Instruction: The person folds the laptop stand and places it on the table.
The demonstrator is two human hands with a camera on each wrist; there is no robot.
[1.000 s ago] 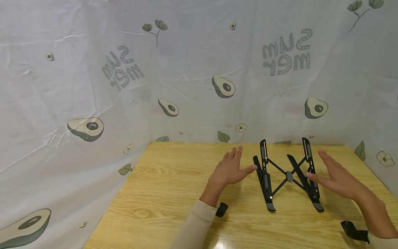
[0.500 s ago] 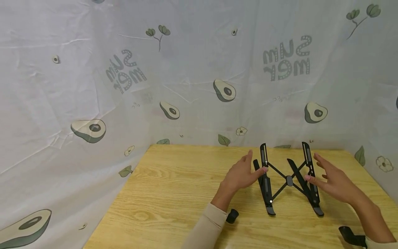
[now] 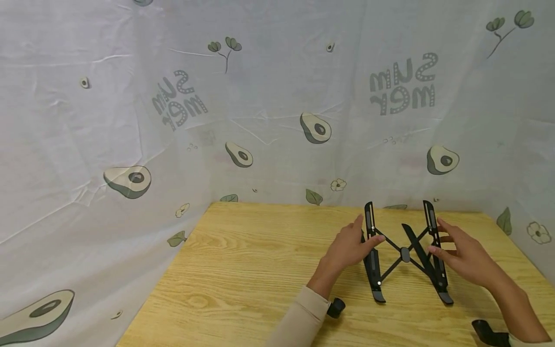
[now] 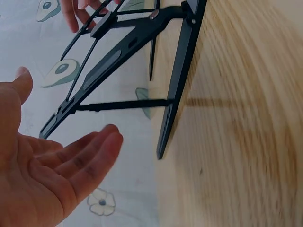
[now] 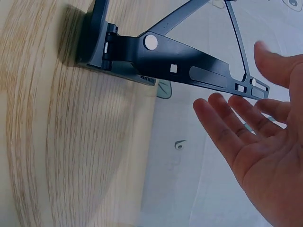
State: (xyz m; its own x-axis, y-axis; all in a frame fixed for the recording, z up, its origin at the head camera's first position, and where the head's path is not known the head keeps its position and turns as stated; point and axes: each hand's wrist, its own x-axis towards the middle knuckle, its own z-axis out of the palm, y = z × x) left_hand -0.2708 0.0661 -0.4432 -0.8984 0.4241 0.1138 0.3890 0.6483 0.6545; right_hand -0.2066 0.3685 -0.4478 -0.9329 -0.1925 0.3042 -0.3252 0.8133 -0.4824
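Observation:
A black folding laptop stand (image 3: 405,254) stands unfolded on the wooden table, its two side arms joined by crossed bars with a hub in the middle. Beside its left arm is my left hand (image 3: 347,248), thumb over the arm in the head view and fingers extended. The left wrist view shows that hand (image 4: 61,175) with palm turned to the stand and a gap around the bar. On the other side, my right hand (image 5: 265,156) has its fingertips right at the upper end of the right arm (image 5: 203,73), thumb apart from the fingers.
The wooden table (image 3: 243,270) reaches back to a pale curtain (image 3: 269,96) printed with avocados and leaves, which also hangs along the left side. Black wrist mounts (image 3: 336,308) stick out from both of my sleeves, low over the tabletop.
Both hands have closed in on the stand from either side, the left moving right and the right moving slightly left. The stand keeps its place on the table; the head view has tilted slightly.

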